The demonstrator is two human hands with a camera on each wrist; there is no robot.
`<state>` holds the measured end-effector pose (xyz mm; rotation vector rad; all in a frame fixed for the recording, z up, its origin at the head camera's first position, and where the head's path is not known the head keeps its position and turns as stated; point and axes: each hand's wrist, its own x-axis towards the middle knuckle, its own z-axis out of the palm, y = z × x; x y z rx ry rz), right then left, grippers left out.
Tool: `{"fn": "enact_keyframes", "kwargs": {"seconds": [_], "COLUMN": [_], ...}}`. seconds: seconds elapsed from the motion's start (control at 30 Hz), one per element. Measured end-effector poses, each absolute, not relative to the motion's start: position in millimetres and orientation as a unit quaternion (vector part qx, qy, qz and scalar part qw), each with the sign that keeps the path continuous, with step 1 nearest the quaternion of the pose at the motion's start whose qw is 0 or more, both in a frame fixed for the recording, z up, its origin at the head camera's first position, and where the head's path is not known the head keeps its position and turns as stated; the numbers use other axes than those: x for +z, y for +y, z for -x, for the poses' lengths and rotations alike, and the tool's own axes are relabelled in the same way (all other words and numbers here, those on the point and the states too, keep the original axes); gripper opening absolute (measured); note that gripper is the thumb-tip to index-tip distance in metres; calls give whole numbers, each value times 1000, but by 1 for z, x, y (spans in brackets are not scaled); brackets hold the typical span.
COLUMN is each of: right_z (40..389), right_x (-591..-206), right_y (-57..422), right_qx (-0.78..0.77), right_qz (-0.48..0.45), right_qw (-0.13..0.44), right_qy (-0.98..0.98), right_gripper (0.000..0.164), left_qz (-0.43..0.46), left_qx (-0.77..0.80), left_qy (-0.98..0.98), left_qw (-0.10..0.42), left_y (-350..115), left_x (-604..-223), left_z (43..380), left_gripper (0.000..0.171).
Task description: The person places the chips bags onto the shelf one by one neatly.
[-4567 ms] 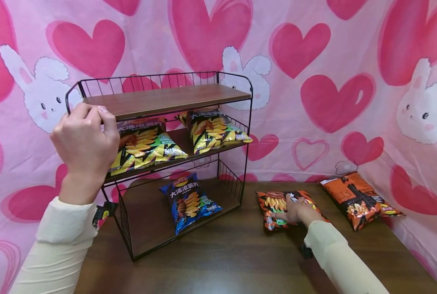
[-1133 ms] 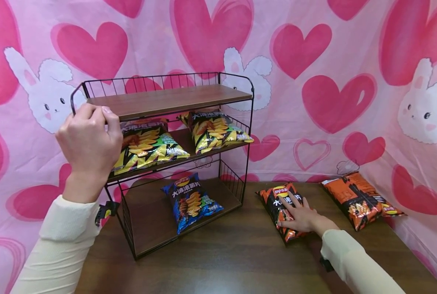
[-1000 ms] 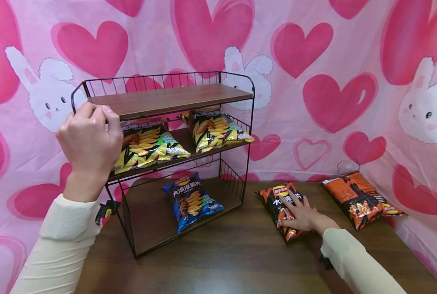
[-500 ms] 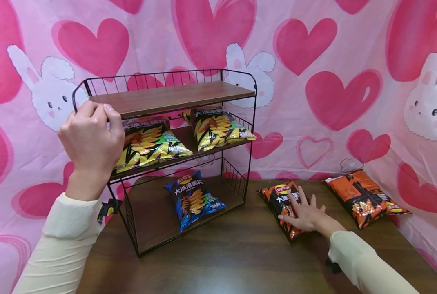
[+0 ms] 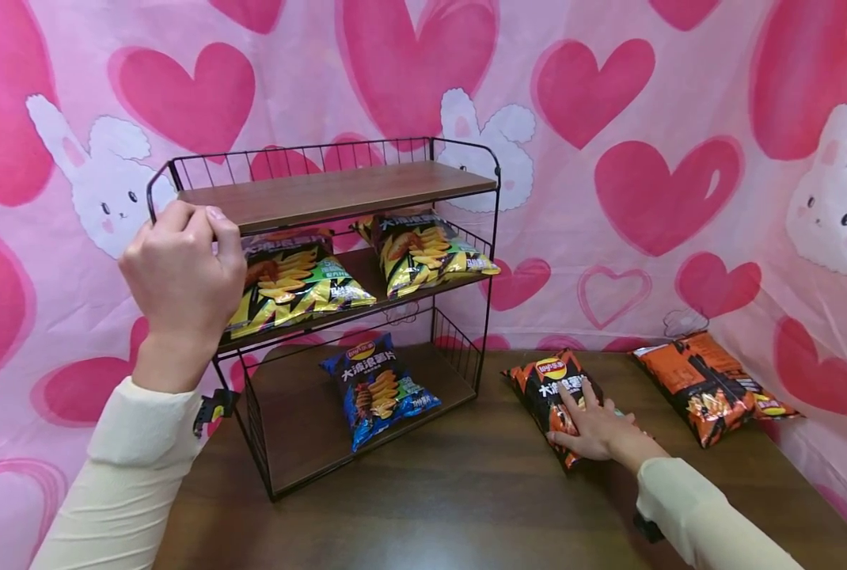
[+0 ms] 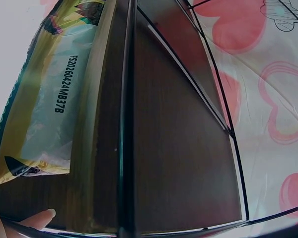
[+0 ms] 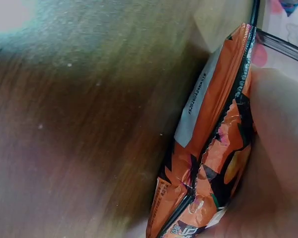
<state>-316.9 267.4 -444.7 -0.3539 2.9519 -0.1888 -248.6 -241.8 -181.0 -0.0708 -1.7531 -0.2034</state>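
My left hand (image 5: pixel 184 277) grips the front left corner of a black wire rack (image 5: pixel 491 237) at its top shelf. A fingertip (image 6: pixel 39 219) of it shows by the wire in the left wrist view. On the table to the rack's right lies an orange and black bag of potato chips (image 5: pixel 548 396), logo end away from me. My right hand (image 5: pixel 598 427) rests on its front with fingers spread, covering its lower right part. In the right wrist view the bag's (image 7: pixel 208 148) sealed edge and side show beside the hand.
Two yellow chip bags (image 5: pixel 302 281) lie on the rack's middle shelf. A blue chip bag (image 5: pixel 379 392) leans on the bottom shelf. Another orange bag (image 5: pixel 708 388) lies at the table's far right, near the pink cloth backdrop (image 5: pixel 623 95). The wooden table (image 5: pixel 423 507) extends in front.
The orange bag under my right hand has turned from sideways to lengthwise. The right fingers rose a little half a second ago and now lie lower on it. The left hand keeps its grip.
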Motion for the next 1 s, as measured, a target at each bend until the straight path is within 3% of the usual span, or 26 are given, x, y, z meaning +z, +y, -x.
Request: {"fn": "enact_keyframes", "kwargs": {"seconds": [0.67, 1.0], "right_z": [326, 325], "right_x": [-439, -438], "right_y": [266, 267], "right_qx": [-101, -112], "right_qz": [172, 186], "right_qw": [-7, -45], "right_qy": [980, 975], "right_gripper": [63, 67], "left_qz": [43, 38], "left_qx": [-82, -91], "left_qy": [-752, -753], "left_qw": [653, 651], "left_y": [-241, -242], "left_x": [-181, -183], "left_z": [250, 251], "left_gripper": [52, 52]}}
